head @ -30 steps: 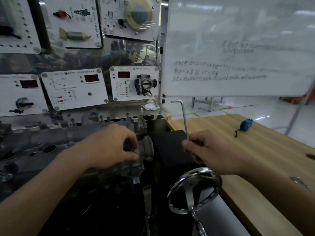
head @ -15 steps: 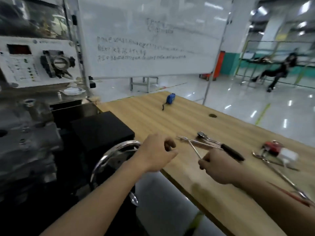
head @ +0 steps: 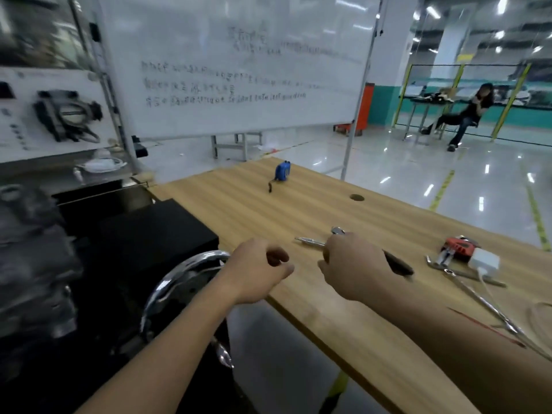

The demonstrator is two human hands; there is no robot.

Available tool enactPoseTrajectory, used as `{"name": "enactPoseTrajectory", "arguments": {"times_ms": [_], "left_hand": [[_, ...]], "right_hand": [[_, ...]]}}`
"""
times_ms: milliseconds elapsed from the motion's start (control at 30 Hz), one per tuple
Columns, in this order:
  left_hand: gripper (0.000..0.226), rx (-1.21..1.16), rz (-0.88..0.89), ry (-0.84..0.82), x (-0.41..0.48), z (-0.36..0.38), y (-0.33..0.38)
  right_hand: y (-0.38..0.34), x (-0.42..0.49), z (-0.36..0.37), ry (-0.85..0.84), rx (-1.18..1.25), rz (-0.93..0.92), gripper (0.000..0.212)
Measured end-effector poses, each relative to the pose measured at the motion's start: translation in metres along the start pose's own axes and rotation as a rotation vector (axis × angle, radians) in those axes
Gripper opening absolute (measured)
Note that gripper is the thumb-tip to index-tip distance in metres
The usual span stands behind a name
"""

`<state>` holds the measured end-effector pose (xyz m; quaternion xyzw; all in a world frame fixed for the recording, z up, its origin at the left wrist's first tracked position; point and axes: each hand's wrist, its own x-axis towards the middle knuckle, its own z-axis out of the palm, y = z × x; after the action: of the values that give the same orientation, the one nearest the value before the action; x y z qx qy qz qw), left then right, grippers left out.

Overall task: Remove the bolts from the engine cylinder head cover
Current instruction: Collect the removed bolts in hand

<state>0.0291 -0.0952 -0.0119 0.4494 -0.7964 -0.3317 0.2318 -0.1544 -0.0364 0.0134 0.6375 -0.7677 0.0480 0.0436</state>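
Wood grain, pale and striped, runs across the table (head: 298, 210) that fills the right half of the view, with a round hole (head: 357, 197) cut through it. The left hand (head: 257, 270) hovers at the table's near edge, fingers curled in toward the palm and thumb out; whether anything sits inside that curl, can't tell. The right hand (head: 352, 267) is down over two tools. A slim silver rod (head: 309, 242) pokes out on its left, and a ratchet (head: 398, 265) shows a chrome head above the knuckles and a matte black handle trailing out to the right. Those fingers are bent downward and hidden behind the back of the hand, so gripping or only touching, can't tell.

Off at the far left sits the engine (head: 33, 264), the task's piece: rough grey cast metal, badly blurred, its bolts impossible to pick out. Just beside it are a matte black box (head: 155, 234) and a polished chrome handwheel (head: 179, 282).

Further up the table lies a blue tape measure (head: 282, 171), well apart from both hands. At the right lie a red-bodied tool (head: 457, 248), a white square plug block (head: 484, 261) and a long thin steel wrench (head: 484, 303).

Behind stands a glossy whiteboard (head: 239, 55) with lines of dark handwriting, too smeared to read.
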Motion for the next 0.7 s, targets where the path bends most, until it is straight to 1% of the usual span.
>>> {"name": "enactPoseTrajectory", "arguments": {"times_ms": [100, 167, 200, 233, 267, 300, 333, 400, 433, 467, 533, 567, 633, 700], "left_hand": [[0.009, -0.256, -0.002, 0.205, -0.058, -0.061, 0.002], [0.011, -0.418, -0.007, 0.415, -0.105, -0.096, 0.001], [0.01, -0.518, -0.035, 0.526, -0.129, -0.111, -0.002], [0.008, -0.622, -0.076, 0.635, -0.152, -0.122, -0.005], [0.012, -0.706, -0.115, 0.741, -0.172, -0.132, -0.01], [0.014, -0.773, -0.157, 0.839, -0.189, -0.138, -0.015], [0.012, -0.814, -0.202, 0.932, -0.202, -0.143, -0.023], [0.025, -0.883, -0.29, 1.076, -0.22, -0.151, -0.035], [0.029, -0.926, -0.32, 1.122, -0.225, -0.154, -0.039], [0.028, -0.957, -0.342, 1.16, -0.229, -0.157, -0.043], [0.018, -0.999, -0.361, 1.195, -0.233, -0.163, -0.049], [0.017, -1.017, -0.352, 1.199, -0.234, -0.166, -0.051], [0.021, -1.06, -0.297, 1.182, -0.236, -0.173, -0.051], [0.032, -1.089, -0.246, 1.141, -0.238, -0.178, -0.05]], "right_hand": [[-0.084, 0.007, -0.046, 0.144, 0.304, -0.362, 0.016], [-0.138, 0.001, -0.081, 0.204, 0.465, -0.609, 0.018], [-0.163, -0.003, -0.096, 0.207, 0.504, -0.728, 0.019], [-0.185, -0.005, -0.108, 0.194, 0.5, -0.841, 0.022], [-0.207, -0.007, -0.117, 0.176, 0.449, -0.939, 0.027], [-0.227, -0.008, -0.121, 0.161, 0.368, -1.023, 0.033], [-0.245, -0.008, -0.123, 0.144, 0.291, -1.092, 0.038], [-0.275, -0.008, -0.12, 0.102, 0.179, -1.189, 0.042], [-0.287, -0.007, -0.116, 0.069, 0.125, -1.216, 0.038], [-0.296, -0.007, -0.112, 0.027, 0.069, -1.225, 0.032], [-0.308, -0.007, -0.109, -0.035, -0.017, -1.235, 0.019], [-0.31, -0.007, -0.112, -0.036, -0.027, -1.254, 0.015], [-0.307, -0.003, -0.133, 0.029, 0.034, -1.297, 0.016], [-0.3, 0.0, -0.168, 0.066, 0.228, -1.35, 0.018]]}}
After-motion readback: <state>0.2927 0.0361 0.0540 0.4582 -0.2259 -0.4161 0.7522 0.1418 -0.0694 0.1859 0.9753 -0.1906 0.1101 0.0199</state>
